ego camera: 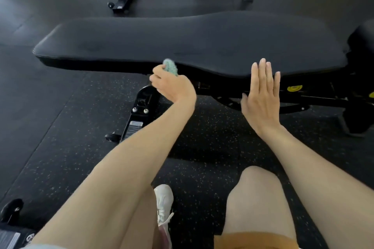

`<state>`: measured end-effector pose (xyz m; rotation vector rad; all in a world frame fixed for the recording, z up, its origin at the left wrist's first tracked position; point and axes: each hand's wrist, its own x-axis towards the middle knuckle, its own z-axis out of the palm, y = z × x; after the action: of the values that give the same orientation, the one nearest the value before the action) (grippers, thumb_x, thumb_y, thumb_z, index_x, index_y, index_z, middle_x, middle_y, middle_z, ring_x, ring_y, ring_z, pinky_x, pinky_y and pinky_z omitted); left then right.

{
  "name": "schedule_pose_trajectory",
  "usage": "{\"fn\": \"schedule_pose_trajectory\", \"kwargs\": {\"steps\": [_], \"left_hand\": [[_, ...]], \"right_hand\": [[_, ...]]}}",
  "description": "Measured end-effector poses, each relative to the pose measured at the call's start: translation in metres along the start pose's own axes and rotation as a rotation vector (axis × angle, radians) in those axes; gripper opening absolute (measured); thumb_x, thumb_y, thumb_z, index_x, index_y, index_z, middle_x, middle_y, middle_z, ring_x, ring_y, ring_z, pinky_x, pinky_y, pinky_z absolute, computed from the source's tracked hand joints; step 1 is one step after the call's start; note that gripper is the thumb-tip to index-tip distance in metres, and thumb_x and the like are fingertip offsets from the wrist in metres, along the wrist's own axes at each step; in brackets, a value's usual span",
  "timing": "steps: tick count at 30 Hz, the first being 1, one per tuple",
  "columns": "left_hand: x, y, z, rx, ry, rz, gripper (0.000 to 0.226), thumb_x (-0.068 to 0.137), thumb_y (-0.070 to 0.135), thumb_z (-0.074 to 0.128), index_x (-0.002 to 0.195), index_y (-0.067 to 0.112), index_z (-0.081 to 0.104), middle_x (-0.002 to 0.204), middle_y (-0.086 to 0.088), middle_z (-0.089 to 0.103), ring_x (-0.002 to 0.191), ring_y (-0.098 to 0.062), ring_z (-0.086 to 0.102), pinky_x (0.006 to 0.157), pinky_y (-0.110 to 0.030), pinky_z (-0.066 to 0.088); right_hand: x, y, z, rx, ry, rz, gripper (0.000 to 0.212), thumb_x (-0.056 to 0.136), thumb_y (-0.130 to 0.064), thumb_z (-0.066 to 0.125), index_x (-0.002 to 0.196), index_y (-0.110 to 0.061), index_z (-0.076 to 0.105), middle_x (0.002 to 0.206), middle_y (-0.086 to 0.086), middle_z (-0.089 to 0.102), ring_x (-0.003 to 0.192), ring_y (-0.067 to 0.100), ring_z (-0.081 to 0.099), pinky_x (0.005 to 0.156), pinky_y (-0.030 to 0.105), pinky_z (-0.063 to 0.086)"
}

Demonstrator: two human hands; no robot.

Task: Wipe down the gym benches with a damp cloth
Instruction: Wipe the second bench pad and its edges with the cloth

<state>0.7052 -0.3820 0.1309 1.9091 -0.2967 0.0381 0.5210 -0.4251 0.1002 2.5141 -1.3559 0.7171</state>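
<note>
Left hand (172, 85) grips cloth (171, 66), seemingly touching bench (182, 40) edge

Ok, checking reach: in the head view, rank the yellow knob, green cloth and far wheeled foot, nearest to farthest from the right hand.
1. yellow knob: just right of the right hand, under the bench pad.
2. green cloth: off to the left, held by the left hand.
3. far wheeled foot: on the floor beyond the bench pad.

Upholstered bench (192, 42) showing smooth vinyl-like skin, soft matt sheen. Bunched cloth (171, 65) looking nubby, terry-like. Below, frame (139, 123) showing black painted metal, semi-gloss; bolts (146, 110) gleaming bare. Rubbery floor (60, 157) looking matt, grainy, speckled. White shoe (164, 202) looking smooth, faintly glossy.
</note>
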Motion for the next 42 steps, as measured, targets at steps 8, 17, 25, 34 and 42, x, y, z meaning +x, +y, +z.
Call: {"fn": "schedule_pose_trajectory", "kwargs": {"steps": [8, 17, 25, 34, 42], "left_hand": [[-0.065, 0.005, 0.029, -0.115, -0.157, 0.02, 0.044, 0.071, -0.021, 0.039, 0.107, 0.005, 0.042, 0.109, -0.007, 0.037, 0.1, -0.027, 0.046, 0.076, -0.029, 0.044], [-0.137, 0.019, 0.043, -0.155, -0.266, 0.048, 0.045, 0.071, -0.023, 0.043, 0.106, 0.005, 0.042, 0.114, -0.011, 0.038, 0.1, -0.024, 0.044, 0.078, -0.031, 0.045], [-0.21, 0.08, 0.077, -0.187, -0.672, 0.646, 0.038, 0.079, -0.013, 0.052, 0.112, 0.004, 0.053, 0.11, -0.01, 0.045, 0.098, -0.022, 0.049, 0.072, -0.029, 0.049], [-0.049, 0.039, 0.043, 0.623, -0.52, 2.506, 0.027, 0.096, -0.002, 0.036, 0.106, 0.006, 0.06, 0.116, -0.011, 0.058, 0.101, -0.027, 0.051, 0.094, -0.037, 0.041], [-0.092, 0.069, 0.095, 0.698, -0.414, 2.664, 0.029, 0.09, 0.002, 0.042, 0.083, 0.016, 0.066, 0.089, 0.0, 0.062, 0.093, -0.024, 0.057, 0.094, -0.036, 0.044]], "right_hand": [[-0.014, 0.04, -0.006, 0.054, -0.002, 0.164, 0.072, 0.084, 0.006, 0.045, 0.15, 0.004, 0.015, 0.158, 0.024, 0.012, 0.148, 0.035, 0.008, 0.121, 0.048, 0.008], [-0.025, 0.07, -0.005, 0.053, -0.013, 0.285, 0.075, 0.082, 0.008, 0.041, 0.15, 0.005, 0.011, 0.159, 0.024, 0.007, 0.148, 0.033, 0.006, 0.121, 0.047, 0.006], [-0.046, 0.112, -0.014, -0.06, -0.032, 0.454, 0.062, 0.099, -0.021, 0.044, 0.15, 0.001, 0.017, 0.159, 0.021, 0.013, 0.148, 0.028, 0.014, 0.12, 0.046, 0.01], [-0.036, 0.113, -0.013, 0.254, -0.028, 0.628, 0.067, 0.093, -0.001, 0.048, 0.152, -0.005, 0.016, 0.159, 0.016, 0.015, 0.144, 0.024, 0.026, 0.121, 0.04, 0.006], [-0.027, 0.106, -0.013, 0.315, 0.023, 0.583, 0.066, 0.093, 0.002, 0.046, 0.152, -0.006, 0.018, 0.159, 0.013, 0.019, 0.146, 0.019, 0.022, 0.121, 0.038, 0.006]]}}
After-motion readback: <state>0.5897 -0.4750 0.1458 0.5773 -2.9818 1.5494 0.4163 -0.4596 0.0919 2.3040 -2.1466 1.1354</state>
